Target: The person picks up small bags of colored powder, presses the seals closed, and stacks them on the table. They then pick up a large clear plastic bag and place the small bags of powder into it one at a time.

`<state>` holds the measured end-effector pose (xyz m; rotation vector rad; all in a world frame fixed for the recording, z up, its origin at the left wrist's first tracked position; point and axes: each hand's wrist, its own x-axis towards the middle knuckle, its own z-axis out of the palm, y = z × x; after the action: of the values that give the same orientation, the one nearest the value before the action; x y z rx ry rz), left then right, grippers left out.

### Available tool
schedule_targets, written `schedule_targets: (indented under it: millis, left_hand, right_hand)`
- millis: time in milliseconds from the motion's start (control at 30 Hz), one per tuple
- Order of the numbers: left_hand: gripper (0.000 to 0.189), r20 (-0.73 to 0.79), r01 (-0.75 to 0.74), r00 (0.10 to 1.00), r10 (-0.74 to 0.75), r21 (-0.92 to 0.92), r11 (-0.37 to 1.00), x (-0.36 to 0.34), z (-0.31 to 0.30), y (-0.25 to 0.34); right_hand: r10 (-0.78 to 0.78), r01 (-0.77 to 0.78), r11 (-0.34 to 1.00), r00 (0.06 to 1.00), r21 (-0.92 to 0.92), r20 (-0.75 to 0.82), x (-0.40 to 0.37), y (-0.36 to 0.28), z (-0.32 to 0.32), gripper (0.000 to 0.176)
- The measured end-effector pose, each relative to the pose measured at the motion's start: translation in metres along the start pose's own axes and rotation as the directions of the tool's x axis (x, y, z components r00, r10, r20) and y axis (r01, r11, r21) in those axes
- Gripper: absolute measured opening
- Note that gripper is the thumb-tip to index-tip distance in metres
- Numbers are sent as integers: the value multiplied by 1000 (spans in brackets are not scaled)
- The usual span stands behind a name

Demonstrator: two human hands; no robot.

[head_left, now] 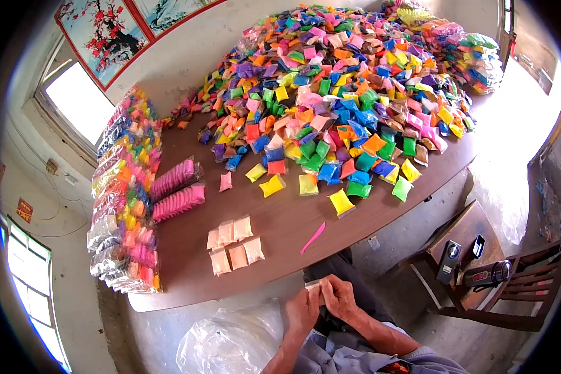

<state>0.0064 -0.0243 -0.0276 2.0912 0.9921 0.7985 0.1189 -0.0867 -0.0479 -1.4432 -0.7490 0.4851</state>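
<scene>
Over the lap, just off the table's near edge, my left hand (pixel 301 308) and my right hand (pixel 339 299) are held close together. Both are closed on a small pale packet (pixel 312 285), mostly hidden by the fingers. On the table in front, several peach packets (pixel 237 255) lie in two short rows. A pink plastic knife-shaped tool (pixel 313 238) rests near the edge, to the right of those packets.
A large heap of colourful packets (pixel 336 106) covers the table's far side (pixel 193 143). Bundled packets (pixel 124 199) line the left edge, beside two pink stacks (pixel 177 190). Clear plastic bag (pixel 230 340) below; at right, a chair (pixel 536 280), stool (pixel 474 230) and flask (pixel 487 274).
</scene>
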Motion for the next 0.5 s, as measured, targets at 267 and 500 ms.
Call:
schedule_targets:
  millis: [267, 500]
  left_hand:
    - [36, 73, 79, 995, -72, -101, 992, 4, -6, 18]
    - [35, 88, 18, 996, -14, -49, 999, 1, -4, 11]
  right_hand:
    - [101, -99, 992, 995, 79, -15, -2, 1, -2, 28]
    - [76, -76, 991, 997, 107, 0, 0, 1, -3, 29]
